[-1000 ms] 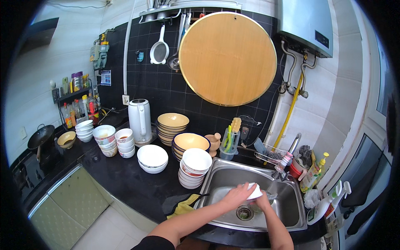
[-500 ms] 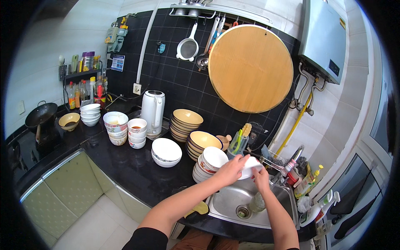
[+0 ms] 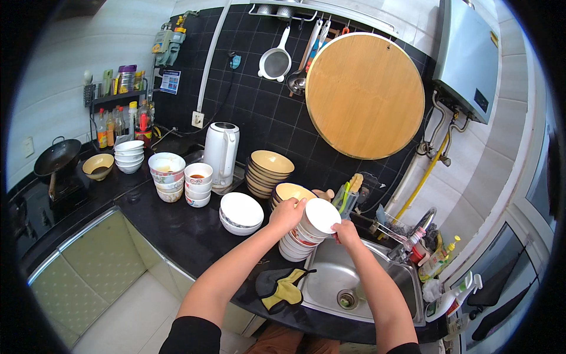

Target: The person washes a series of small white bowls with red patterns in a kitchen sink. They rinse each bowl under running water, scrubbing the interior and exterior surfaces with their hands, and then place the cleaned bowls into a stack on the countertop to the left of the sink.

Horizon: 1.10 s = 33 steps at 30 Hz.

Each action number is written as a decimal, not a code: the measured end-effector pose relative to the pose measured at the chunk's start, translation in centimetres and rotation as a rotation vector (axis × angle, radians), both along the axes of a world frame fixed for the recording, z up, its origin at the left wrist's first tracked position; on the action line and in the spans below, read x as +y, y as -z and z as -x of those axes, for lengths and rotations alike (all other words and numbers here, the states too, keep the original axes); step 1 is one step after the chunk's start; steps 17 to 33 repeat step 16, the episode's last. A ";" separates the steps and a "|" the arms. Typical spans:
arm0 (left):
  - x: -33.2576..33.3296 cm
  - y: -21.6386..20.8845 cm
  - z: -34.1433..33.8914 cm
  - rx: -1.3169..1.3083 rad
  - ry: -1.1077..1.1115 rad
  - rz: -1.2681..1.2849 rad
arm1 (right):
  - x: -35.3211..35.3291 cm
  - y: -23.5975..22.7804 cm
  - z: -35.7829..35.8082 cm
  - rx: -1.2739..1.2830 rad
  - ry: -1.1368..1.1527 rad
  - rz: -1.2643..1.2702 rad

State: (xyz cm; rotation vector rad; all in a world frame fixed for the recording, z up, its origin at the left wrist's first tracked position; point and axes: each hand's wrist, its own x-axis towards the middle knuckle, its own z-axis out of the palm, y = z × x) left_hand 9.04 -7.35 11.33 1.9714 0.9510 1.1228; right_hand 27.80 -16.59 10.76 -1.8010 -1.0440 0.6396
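Note:
A white bowl is held tilted between my two hands, over a stack of white bowls at the sink's left edge. My left hand pinches its rim on the left. On the other side, my right hand grips the rim with closed fingers. Whether the bowl rests on the stack is hard to tell. Just behind stand cream bowls with dark rims, partly hidden by my left hand. The metal sink lies below my right forearm.
Left on the black counter are a pair of white bowls, small bowl stacks, a taller cream stack and a white kettle. A yellow-grey cloth lies in front. Spray bottles stand right of the sink, beyond the faucet.
Both hands have moved left with the white bowl, from above the sink to over the stack. The view has shifted slightly, and more of the cloth shows.

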 end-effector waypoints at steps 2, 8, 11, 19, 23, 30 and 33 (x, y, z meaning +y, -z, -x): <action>0.3 0.7 0.3 0.112 -0.028 0.011 | 0.0 -0.2 0.7 0.029 -0.043 0.036; 1.2 2.9 -0.5 0.187 -0.007 -0.018 | 0.5 -0.3 0.3 -0.010 -0.020 0.146; 1.4 3.3 -0.2 0.225 0.003 0.034 | -0.1 -1.3 1.6 -0.247 0.006 0.217; 1.0 2.5 -0.1 0.259 0.014 0.106 | -0.2 -0.4 0.9 0.127 -0.045 0.368; 1.0 2.5 -0.1 0.259 0.014 0.106 | -0.2 -0.4 0.9 0.127 -0.045 0.368; 1.0 2.5 -0.1 0.259 0.014 0.106 | -0.2 -0.4 0.9 0.127 -0.045 0.368; 1.0 2.5 -0.1 0.259 0.014 0.106 | -0.2 -0.4 0.9 0.127 -0.045 0.368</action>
